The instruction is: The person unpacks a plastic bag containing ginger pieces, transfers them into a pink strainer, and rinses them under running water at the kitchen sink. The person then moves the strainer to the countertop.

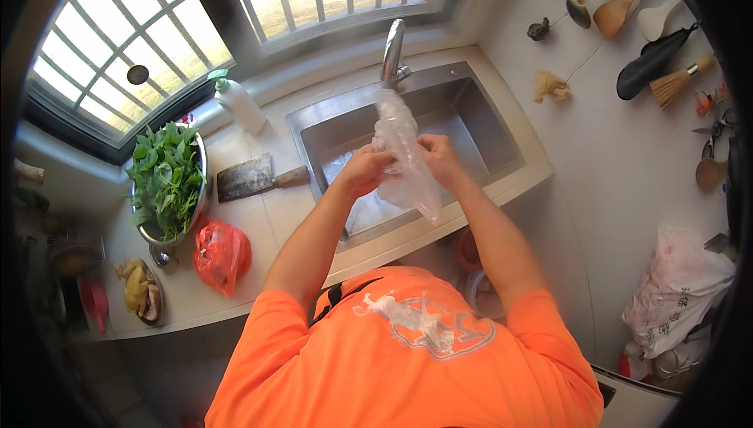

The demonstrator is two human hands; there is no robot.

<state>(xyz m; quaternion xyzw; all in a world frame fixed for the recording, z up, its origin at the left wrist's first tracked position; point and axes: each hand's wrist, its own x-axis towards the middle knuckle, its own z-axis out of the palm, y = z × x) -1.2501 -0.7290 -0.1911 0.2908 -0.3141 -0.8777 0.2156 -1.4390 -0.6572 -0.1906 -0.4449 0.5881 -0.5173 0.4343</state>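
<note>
Over the near part of a stainless steel sink (494, 174), my left hand (367, 169) grips one side of a crumpled clear plastic bag (403, 128). My right hand (440, 157) pinches the bag's other side, its fingertips partly hidden. The bag's upper end reaches up in front of the base of the chrome faucet (392, 51), and its lower end hangs towards me. I cannot tell whether anything is inside it. A cleaver (250, 178) with a wooden handle lies on the counter left of the sink.
Left on the counter (276, 239) are a metal bowl (204, 163) of leafy greens (162, 175), a red plastic bag (220, 254), a plucked bird (138, 287) in a dish and a pump bottle (240, 104). Utensils, including a wooden spatula (615, 16), hang on the right wall.
</note>
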